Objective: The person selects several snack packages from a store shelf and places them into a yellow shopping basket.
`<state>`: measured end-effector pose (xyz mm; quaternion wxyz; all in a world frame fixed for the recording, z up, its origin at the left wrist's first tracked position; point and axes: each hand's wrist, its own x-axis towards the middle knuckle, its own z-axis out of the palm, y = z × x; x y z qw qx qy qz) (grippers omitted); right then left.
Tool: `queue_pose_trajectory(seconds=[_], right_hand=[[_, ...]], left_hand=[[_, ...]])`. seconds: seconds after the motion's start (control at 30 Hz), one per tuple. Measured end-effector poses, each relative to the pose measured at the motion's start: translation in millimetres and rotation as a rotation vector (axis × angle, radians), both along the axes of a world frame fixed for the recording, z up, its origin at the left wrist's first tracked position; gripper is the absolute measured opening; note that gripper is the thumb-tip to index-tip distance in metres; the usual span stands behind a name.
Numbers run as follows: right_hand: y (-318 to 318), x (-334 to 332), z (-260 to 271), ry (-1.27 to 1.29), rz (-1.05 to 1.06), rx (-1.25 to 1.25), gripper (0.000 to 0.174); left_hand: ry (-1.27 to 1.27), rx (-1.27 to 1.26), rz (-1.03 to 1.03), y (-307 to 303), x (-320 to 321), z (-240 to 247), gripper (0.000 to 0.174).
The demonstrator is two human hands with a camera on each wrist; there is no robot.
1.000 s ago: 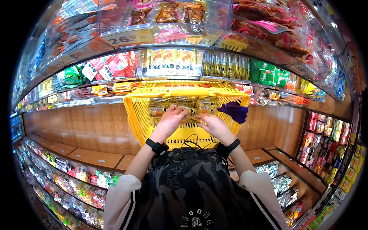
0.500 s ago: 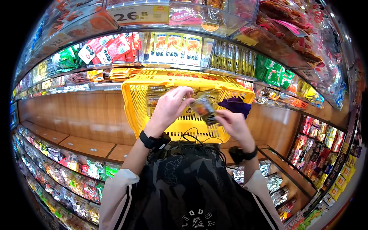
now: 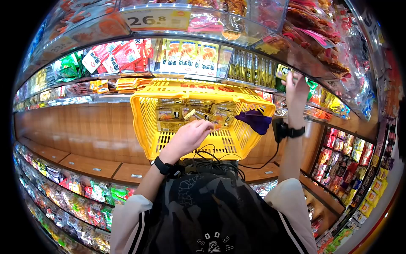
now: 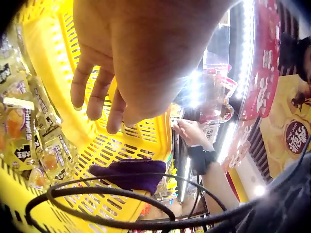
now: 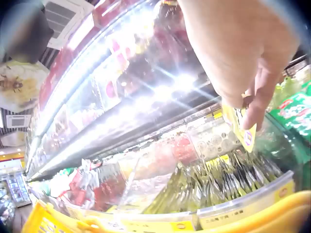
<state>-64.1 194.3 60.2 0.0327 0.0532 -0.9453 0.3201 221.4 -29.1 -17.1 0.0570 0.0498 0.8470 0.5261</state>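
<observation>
In the head view my right hand (image 3: 297,91) reaches up to the lit shelf. Its fingers pinch a small yellow snack packet (image 5: 239,127) above the bin where a row of similar packets (image 5: 228,179) stands on edge. Over the near part of a yellow shopping basket (image 3: 198,96) is my left hand (image 3: 189,139), holding nothing. The left wrist view shows its fingers (image 4: 98,99) extended and slightly apart. Several gold-and-clear snack packets (image 3: 169,114) lie inside the basket, one tilted on top near the left fingertips.
A dark purple cloth-like item (image 3: 254,122) hangs over the basket's right side. Black cables (image 4: 121,224) loop in front of my body. White-and-yellow packs (image 3: 190,55) and red packs (image 3: 127,57) fill neighbouring bins. An upper shelf with a price tag (image 3: 158,19) overhangs them.
Both hands were together over the basket; a packet then showed between them. The right hand has since moved up and right to the shelf, while the left stays over the basket, slightly lower.
</observation>
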Motion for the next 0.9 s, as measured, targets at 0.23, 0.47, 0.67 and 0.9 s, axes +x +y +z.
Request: queue_pose_trajectory(seconds=[0.23,0.47,0.67,0.9], right_hand=[[13.9,-81.9,-84.6,0.516,0.311,-0.196,0.020],[28.1,-117.6,-97.8,0.159,0.344,0.581,0.023],[21.5,-112.6,-94.8,0.107,0.338,0.486,0.029],[20.1,-156.4,-106.6,-0.092,0.228,0.603,0.083]], left_hand=[[-0.083,-0.018,-0.029,-2.7,13.5,-10.3,0.016],[-0.109,0.003,-0.009,-10.4,15.1,-15.2,0.014],[-0.127,0.004,-0.007,-11.4,16.3,-16.4,0.015],[-0.158,-0.035,-0.013,-15.9,20.3,-21.1,0.018]])
